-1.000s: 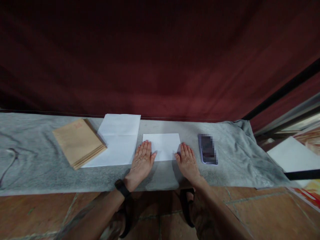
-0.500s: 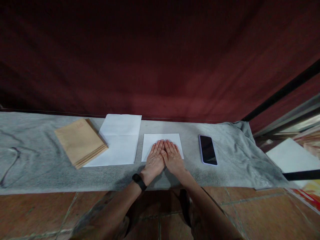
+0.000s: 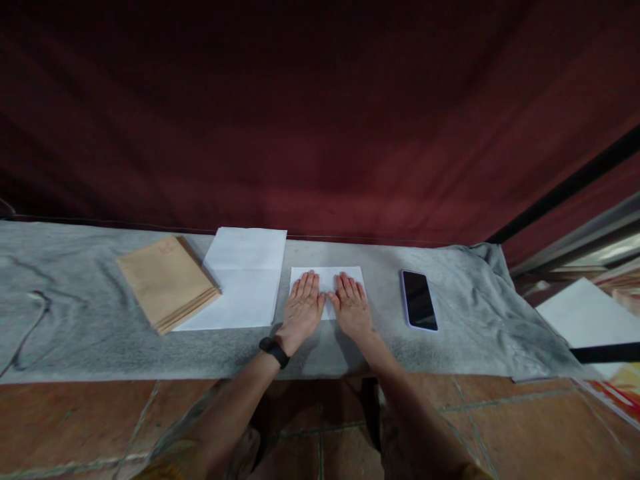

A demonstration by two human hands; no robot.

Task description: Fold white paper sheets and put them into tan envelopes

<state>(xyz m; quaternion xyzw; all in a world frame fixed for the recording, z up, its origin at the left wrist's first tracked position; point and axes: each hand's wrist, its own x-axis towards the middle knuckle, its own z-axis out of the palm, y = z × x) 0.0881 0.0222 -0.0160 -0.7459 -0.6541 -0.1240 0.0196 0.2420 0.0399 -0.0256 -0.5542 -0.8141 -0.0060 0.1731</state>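
A white sheet of paper [image 3: 327, 277], seemingly folded, lies flat in front of me on the grey cloth. On its left half rests my left hand [image 3: 303, 307], palm down with the fingers stretched out; a black band circles that wrist. My right hand [image 3: 353, 308] presses flat on the right half, fingers extended. A narrow strip of paper shows between the hands, and the two thumbs point toward each other. Neither hand grasps anything. The paper's lower corners are covered by the hands.
Left of the hands lie larger creased white sheets [image 3: 245, 287], partly under a stack of brown envelopes [image 3: 165, 280]. A phone [image 3: 419, 300] lies to the right. The grey cloth [image 3: 465, 307] covers a narrow bench against a dark red curtain [image 3: 320, 133]. A cord [image 3: 35, 327] lies far left.
My hands have slid apart from the paper's middle toward its left and right sides, staying flat. The view has shifted slightly.
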